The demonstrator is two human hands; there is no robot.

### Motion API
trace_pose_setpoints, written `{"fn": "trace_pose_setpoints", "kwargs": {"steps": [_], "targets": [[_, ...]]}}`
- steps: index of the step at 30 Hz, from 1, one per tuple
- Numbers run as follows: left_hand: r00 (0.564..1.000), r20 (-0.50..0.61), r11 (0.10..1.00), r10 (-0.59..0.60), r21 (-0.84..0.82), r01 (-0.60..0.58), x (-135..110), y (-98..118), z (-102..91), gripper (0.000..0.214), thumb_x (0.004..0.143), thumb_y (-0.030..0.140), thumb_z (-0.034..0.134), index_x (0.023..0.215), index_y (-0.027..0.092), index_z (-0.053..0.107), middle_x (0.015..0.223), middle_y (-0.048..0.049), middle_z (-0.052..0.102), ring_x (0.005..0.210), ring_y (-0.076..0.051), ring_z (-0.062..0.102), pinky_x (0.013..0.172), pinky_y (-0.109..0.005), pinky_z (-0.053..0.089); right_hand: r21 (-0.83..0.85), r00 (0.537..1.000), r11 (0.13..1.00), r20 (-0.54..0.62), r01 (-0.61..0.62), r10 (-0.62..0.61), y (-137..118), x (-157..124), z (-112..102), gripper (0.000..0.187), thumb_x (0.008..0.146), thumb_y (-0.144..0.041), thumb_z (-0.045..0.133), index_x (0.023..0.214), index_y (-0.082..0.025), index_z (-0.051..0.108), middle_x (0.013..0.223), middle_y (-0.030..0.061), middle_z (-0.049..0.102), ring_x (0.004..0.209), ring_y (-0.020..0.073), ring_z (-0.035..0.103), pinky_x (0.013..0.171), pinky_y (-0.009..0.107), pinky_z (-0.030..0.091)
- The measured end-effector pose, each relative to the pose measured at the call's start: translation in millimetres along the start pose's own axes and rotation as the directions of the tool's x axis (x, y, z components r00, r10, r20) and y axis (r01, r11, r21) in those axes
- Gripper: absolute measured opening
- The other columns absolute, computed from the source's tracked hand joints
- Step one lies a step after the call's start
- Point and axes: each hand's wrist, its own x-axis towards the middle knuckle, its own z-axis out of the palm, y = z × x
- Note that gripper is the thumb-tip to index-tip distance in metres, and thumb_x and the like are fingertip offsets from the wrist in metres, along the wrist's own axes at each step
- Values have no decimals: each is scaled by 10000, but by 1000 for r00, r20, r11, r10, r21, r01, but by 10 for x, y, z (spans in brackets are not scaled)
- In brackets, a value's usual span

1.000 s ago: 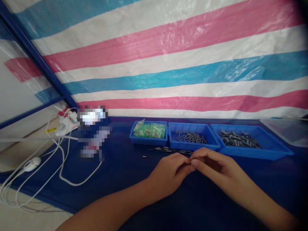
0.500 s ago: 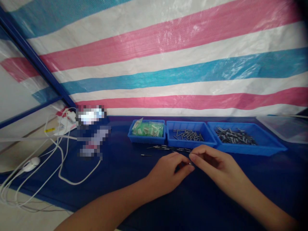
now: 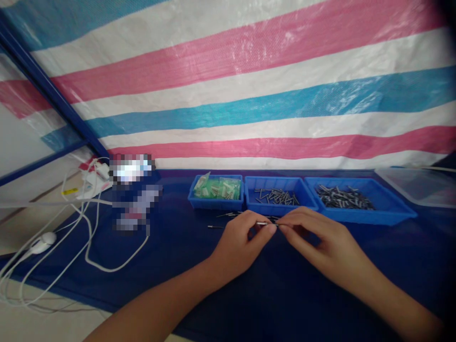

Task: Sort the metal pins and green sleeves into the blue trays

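Observation:
My left hand [image 3: 238,244] and my right hand [image 3: 320,242] meet fingertip to fingertip over the blue table cloth [image 3: 199,266]. Both pinch a thin metal pin [image 3: 265,223] held level between them. Just beyond the fingers lie several loose thin pins [image 3: 235,215] on the cloth, and one more pin [image 3: 213,227] rests to the left. Behind them stand three blue trays: one with green and clear small parts [image 3: 217,189], one with short metal pins [image 3: 276,194], one with darker metal pieces [image 3: 344,198].
White cables [image 3: 89,223] and a white mouse-shaped device [image 3: 41,242] lie at the left. A blurred object [image 3: 133,190] stands left of the trays. A clear plastic lid [image 3: 420,185] sits at far right. A striped tarp [image 3: 249,85] hangs behind the table.
Both hands have moved slightly away from me, toward the trays, and the pin now shows between the fingertips. The view has tilted a little.

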Motion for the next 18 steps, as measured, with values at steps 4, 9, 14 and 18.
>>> {"fn": "trace_pose_setpoints", "kwargs": {"steps": [4,9,14,18], "targets": [[999,25,998,22,52,-24,21,-18,-11,197,917,317,513,972,158,616,885,-23,641,810,-142,580,753,-256,435,-75,997,994,-13,78,-79,-6,41,-15,162,917,-248,457,883,-230,614,880,64,653,846,199,603,758,345,489],[995,67,954,73,285,-89,60,-102,-20,259,909,329,525,1116,186,587,958,-40,650,899,-181,581,807,-311,425,-256,977,967,-200,23,-76,106,103,-226,132,884,-243,489,829,-224,608,821,50,637,785,195,591,722,331,462],[984,141,847,108,505,-165,112,-127,-138,198,930,296,482,1018,214,640,1052,-38,644,967,-205,563,821,-346,391,-408,850,872,-527,-270,16,280,98,-620,118,857,-269,513,779,-218,585,733,54,589,671,199,533,659,346,408],[977,174,782,123,589,-204,153,-139,-237,215,942,289,461,1021,217,648,1053,-39,637,956,-202,555,808,-347,382,-455,809,795,-583,-400,74,460,65,-804,179,887,-311,450,803,-227,584,751,92,595,694,234,535,656,369,383]]}}
